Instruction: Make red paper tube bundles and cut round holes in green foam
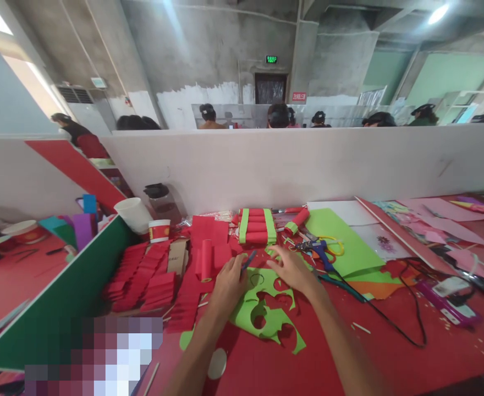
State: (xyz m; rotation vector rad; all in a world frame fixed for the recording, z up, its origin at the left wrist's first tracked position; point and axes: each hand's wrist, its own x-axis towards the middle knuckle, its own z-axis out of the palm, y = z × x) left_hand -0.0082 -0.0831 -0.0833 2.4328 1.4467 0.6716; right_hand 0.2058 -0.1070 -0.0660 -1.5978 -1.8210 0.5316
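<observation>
My left hand is closed around a dark blue pen, which slants up out of the fingers. Beneath it lies a sheet of light green paper with several round holes cut out and a drawn circle near its top. My right hand hovers at the sheet's upper right, fingers apart, beside small green scraps; whether a fingertip touches them I cannot tell. Just beyond the hands sits a bundle of red paper rolls bound with two green strips. A single red roll stands left of my left hand.
Stacks of folded red paper lie left, by a green board. A paper cup stands behind them. On the right are a blue-handled tool, green card, a black cable and a purple device. A white partition closes the back.
</observation>
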